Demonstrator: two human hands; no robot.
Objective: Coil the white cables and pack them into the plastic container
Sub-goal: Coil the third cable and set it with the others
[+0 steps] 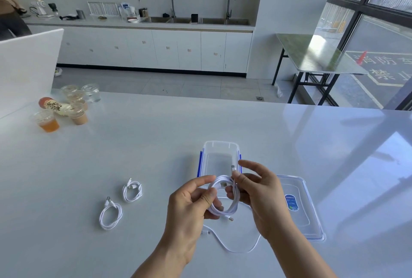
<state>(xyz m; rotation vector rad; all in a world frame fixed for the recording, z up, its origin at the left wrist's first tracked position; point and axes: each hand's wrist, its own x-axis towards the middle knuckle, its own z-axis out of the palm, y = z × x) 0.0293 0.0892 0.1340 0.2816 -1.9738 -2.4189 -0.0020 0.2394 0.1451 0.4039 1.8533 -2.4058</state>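
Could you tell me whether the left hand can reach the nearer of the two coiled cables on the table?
Probably yes: only bare table lies between the left hand and the nearer coiled cable. But it pinches the held coil, so it would have to let go first.

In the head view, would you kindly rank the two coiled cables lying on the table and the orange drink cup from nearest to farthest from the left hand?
1. Right coiled cable, just left of the left hand.
2. Left coiled cable, further left.
3. Orange drink cup, far back left.
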